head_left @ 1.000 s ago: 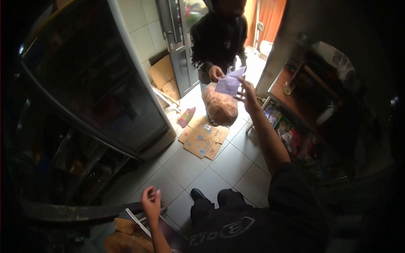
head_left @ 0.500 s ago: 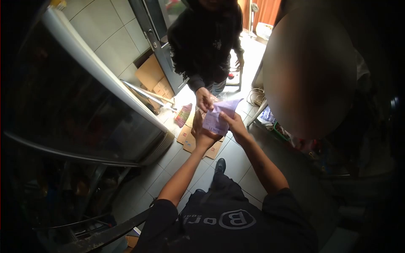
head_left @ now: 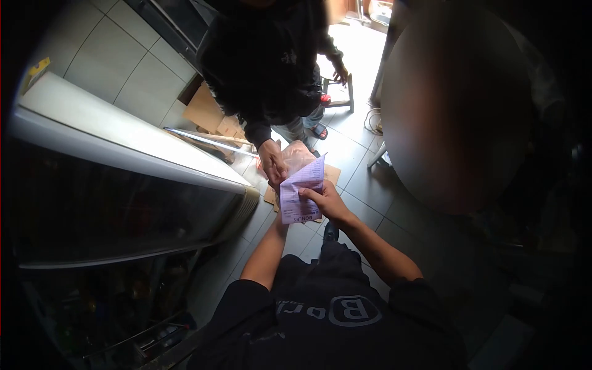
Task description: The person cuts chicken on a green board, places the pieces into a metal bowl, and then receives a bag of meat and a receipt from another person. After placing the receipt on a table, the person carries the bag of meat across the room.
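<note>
A purple printed paper [head_left: 301,200] hangs at mid-view, its top corner folded over. My right hand [head_left: 327,198] pinches it from the right, the thumb on its face. My left hand is hidden behind the paper; only its forearm shows below. Just beyond the paper is a clear plastic bag [head_left: 297,155] with pinkish contents. The hand of a person [head_left: 272,161] in a dark hoodie reaches down to the bag and the paper's upper left edge; whether it grips either is unclear.
A large glass-fronted fridge [head_left: 135,166] fills the left side. Behind it lean cardboard [head_left: 203,110] and long handles. A small stool [head_left: 350,92] is behind the person. A blurred shape covers the right. Flattened cardboard [head_left: 333,175] lies on the tiled floor.
The paper has come lower and nearer to me, and now covers my left hand. The other person's hand has shifted off the paper's face to its upper left. The view has turned.
</note>
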### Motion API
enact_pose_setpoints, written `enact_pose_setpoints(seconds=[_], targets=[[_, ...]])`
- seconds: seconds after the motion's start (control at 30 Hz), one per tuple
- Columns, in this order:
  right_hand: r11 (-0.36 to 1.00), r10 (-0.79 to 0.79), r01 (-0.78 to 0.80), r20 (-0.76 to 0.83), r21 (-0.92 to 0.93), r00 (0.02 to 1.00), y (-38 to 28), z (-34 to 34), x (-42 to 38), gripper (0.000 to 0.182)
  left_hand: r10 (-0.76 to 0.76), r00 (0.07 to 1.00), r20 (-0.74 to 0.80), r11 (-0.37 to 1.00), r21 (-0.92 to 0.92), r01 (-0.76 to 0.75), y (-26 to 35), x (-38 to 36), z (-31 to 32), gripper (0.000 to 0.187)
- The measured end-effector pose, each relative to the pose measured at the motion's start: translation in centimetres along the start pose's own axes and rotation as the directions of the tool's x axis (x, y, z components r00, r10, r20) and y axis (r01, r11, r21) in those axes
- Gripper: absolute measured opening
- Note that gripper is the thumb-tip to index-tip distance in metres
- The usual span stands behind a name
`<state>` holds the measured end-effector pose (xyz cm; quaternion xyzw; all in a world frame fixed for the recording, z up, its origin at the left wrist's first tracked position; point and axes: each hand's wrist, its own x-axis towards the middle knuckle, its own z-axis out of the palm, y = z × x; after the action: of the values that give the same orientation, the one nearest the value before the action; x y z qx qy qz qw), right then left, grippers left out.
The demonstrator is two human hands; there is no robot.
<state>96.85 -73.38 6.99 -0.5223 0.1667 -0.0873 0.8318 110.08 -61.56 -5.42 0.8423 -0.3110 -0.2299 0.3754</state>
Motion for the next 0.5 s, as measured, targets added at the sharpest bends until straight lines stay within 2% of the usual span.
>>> enact_pose_setpoints(seconds=[0.17,0.5], targets=[[0.997,-0.012,0.014,-0.040,0.075,0.999,1.0,0.4,1.1,0.030,0.075,0.995,-0.063,0.996,0.049,-0.072,-1.2,-0.9,0.0,0.060],[0.998,-0.050,0.052,-0.071,0.019,0.996,-2.4,-0.4,-2.7,0.036,0.200,0.970,-0.136,0.973,0.142,-0.180,-3.9,-1.1,-1.5,0.044]])
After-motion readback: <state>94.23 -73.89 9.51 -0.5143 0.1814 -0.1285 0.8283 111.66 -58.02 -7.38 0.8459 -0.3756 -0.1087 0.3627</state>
